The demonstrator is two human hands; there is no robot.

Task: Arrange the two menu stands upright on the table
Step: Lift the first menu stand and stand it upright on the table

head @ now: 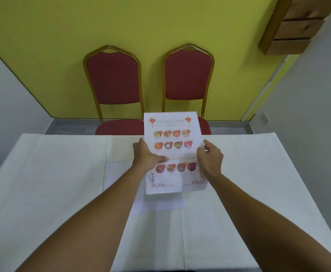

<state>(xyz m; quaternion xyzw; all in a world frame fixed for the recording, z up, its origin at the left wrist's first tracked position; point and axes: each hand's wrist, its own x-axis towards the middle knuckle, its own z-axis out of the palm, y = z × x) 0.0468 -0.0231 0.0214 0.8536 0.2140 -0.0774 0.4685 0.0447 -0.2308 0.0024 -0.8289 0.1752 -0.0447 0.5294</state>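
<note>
Two hands hold one menu stand [172, 150] near the frame's centre, above the white worktop [62, 183].

The left hand [148, 157] and right hand [210, 160] each pinch a side edge, so the printed sheet stands tilted. Lowering the base flat before letting go would likely keep it upright. A second clear stand [121, 173] seems to lie flat beneath. No containers are visible.

White-clothed table [62, 183] bears a flat clear menu stand [121, 173]
</note>
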